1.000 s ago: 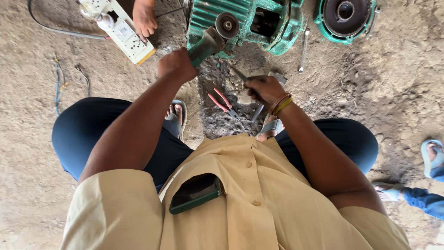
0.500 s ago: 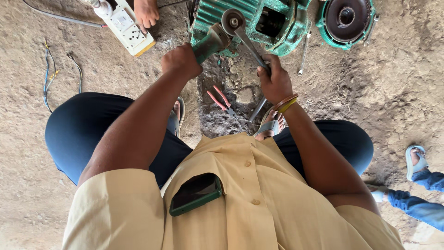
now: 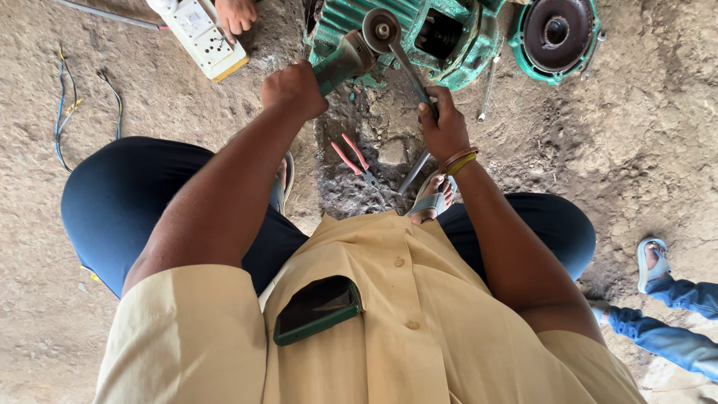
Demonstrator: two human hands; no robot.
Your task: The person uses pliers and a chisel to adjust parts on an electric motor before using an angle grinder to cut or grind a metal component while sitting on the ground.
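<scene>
Far to the left of the grip, thin blue and black loose wires [image 3: 71, 105] lie on the bare dirt floor [image 3: 187, 105], and up-left of it a white rectangular plastic socket board [image 3: 200, 36] rests under another person's hand [image 3: 235, 13]. The left hand [image 3: 294, 88] is a fully closed grip around the green-grey handle of an angle grinder [image 3: 351, 54], whose round metal disc head [image 3: 383, 30] sits just up-right of the fist, against the green ribbed cast-metal motor housing [image 3: 441, 34]. Below and between the two fists, red-handled pliers [image 3: 351, 158] lie on the floor. The right hand [image 3: 443, 126], wearing an orange and yellow bangle at the wrist, is closed tight on a long grey metal spanner [image 3: 410, 71] that runs from the disc head down through the fist toward a sandalled foot. Right of this grip stands a round green motor end cover [image 3: 557, 34], well apart.
</scene>
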